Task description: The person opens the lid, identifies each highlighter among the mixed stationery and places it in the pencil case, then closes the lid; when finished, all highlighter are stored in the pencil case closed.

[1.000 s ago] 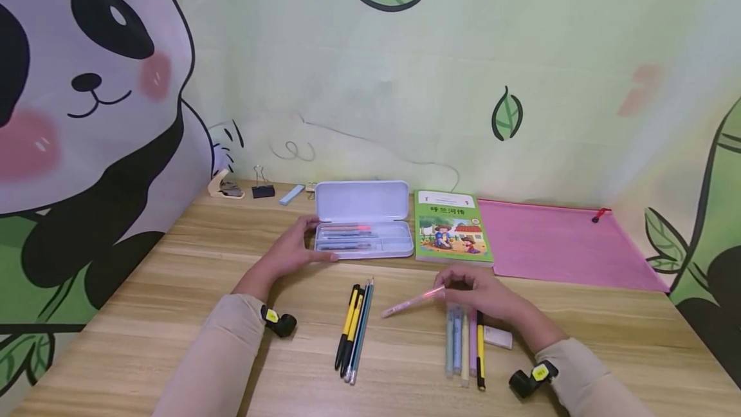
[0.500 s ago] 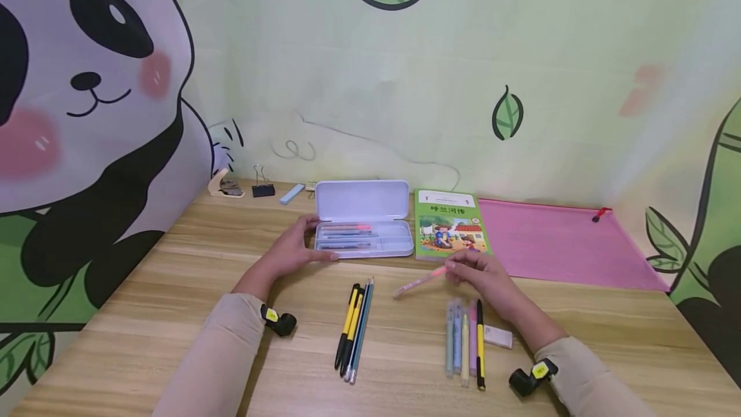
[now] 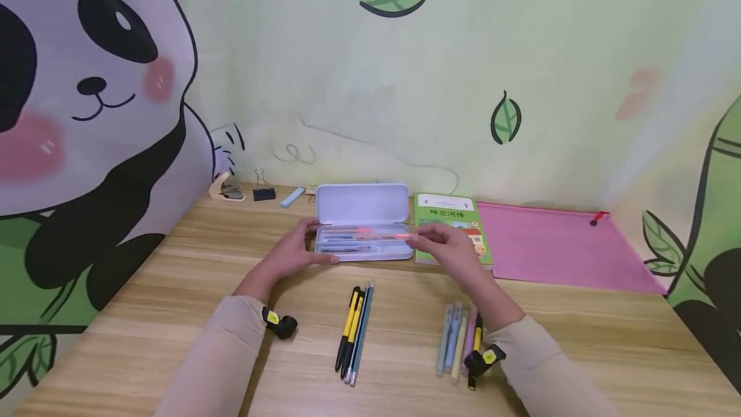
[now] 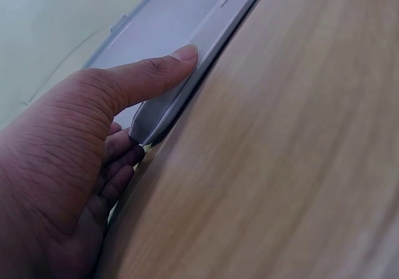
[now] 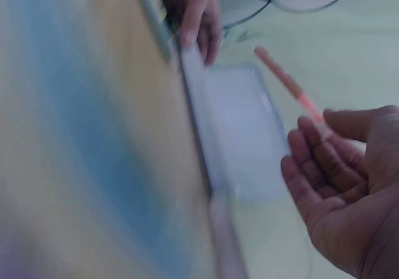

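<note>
An open white pencil case (image 3: pixel 361 203) stands at the back of the table, its lid raised. Several slim pens (image 3: pixel 347 248) lie in its left part. My left hand (image 3: pixel 292 253) grips the case's left end; in the left wrist view the thumb presses the front wall and the fingers curl behind the corner. Over the case, my right hand (image 3: pixel 446 250) pinches one end of a pen with a clear pinkish barrel and a bright orange-pink end (image 5: pixel 283 76). Its other end points left, above the pens inside. The right hand's remaining fingers are loosely bent.
Yellow-and-black pens and dark pencils (image 3: pixel 354 333) lie in front of the case. Several pastel pens (image 3: pixel 451 343) lie beside the right forearm, which partly covers a yellow-black pen. A green book (image 3: pixel 425 214) and pink pouch (image 3: pixel 567 250) are right; a black binder clip (image 3: pixel 264 194) stands back left.
My right hand has carried the pinkish pen up and left from above the table to over the pencil case. The left hand has kept its hold on the case.
</note>
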The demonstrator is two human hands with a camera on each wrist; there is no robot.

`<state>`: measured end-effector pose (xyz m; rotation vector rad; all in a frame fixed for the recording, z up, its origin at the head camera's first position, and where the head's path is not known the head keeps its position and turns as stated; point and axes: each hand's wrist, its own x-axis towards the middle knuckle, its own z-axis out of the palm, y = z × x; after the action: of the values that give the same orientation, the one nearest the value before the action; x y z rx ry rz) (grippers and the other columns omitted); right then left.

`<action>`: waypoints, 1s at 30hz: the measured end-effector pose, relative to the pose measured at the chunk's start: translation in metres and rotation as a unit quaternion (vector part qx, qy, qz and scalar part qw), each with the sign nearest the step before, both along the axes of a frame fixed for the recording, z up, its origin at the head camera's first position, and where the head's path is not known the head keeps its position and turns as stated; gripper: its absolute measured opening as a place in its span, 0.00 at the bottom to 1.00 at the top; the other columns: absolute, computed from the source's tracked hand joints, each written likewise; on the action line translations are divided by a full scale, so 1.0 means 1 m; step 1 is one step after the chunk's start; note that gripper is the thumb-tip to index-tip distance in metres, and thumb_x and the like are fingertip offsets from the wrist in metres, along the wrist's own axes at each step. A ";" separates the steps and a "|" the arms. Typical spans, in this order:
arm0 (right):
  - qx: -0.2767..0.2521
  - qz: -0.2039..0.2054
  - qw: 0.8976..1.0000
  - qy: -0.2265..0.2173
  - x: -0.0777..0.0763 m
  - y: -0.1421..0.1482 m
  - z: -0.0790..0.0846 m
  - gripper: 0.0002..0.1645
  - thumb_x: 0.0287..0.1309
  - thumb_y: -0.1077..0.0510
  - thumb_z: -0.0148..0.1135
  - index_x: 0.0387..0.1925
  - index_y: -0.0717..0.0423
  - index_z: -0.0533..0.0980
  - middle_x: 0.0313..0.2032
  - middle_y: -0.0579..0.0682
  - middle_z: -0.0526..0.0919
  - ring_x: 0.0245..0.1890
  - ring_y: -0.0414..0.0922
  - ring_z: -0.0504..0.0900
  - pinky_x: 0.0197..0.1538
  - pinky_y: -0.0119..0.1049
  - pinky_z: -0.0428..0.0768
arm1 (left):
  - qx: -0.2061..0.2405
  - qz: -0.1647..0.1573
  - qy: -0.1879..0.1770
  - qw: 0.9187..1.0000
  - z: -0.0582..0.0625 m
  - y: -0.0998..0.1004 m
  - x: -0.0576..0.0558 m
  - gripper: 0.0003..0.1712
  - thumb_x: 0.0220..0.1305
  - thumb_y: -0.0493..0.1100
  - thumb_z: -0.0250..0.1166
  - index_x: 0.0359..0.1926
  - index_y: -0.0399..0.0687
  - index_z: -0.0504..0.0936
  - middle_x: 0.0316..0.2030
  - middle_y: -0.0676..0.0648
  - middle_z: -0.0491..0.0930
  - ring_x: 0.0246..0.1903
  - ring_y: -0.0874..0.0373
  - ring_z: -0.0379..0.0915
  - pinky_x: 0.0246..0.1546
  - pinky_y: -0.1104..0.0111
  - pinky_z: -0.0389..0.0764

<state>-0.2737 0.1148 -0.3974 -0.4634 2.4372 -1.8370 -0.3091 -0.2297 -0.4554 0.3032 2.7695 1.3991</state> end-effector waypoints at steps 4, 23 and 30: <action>-0.006 -0.004 1.000 -0.005 -0.011 -0.042 0.010 0.16 0.65 0.52 0.67 0.49 0.57 0.82 0.44 0.52 0.88 0.49 0.49 0.85 0.60 0.54 0.78 | -0.002 0.001 -0.003 1.000 -0.002 -0.002 0.000 0.66 0.41 0.63 0.82 0.75 0.49 0.56 0.70 0.44 0.65 0.71 0.43 0.57 0.73 0.45 0.53; 0.153 -0.064 0.983 0.072 -0.049 -0.082 -0.035 0.13 0.67 0.50 0.65 0.46 0.52 0.81 0.42 0.50 0.87 0.46 0.48 0.83 0.51 0.44 0.82 | -0.003 0.003 0.004 1.000 0.002 -0.002 0.001 0.66 0.40 0.62 0.82 0.75 0.49 0.57 0.69 0.44 0.66 0.71 0.43 0.58 0.73 0.46 0.54; 0.174 -0.065 0.978 0.090 -0.048 -0.082 -0.038 0.12 0.68 0.55 0.64 0.49 0.55 0.80 0.41 0.50 0.87 0.47 0.49 0.84 0.51 0.44 0.82 | -0.006 0.003 0.003 1.000 -0.001 -0.002 0.000 0.65 0.41 0.63 0.82 0.75 0.48 0.57 0.69 0.44 0.67 0.71 0.43 0.58 0.73 0.46 0.54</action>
<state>-0.3218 0.0324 -0.4356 -0.4723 2.8954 -1.4118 -0.3094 -0.2318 -0.4564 0.2999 2.7834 1.3857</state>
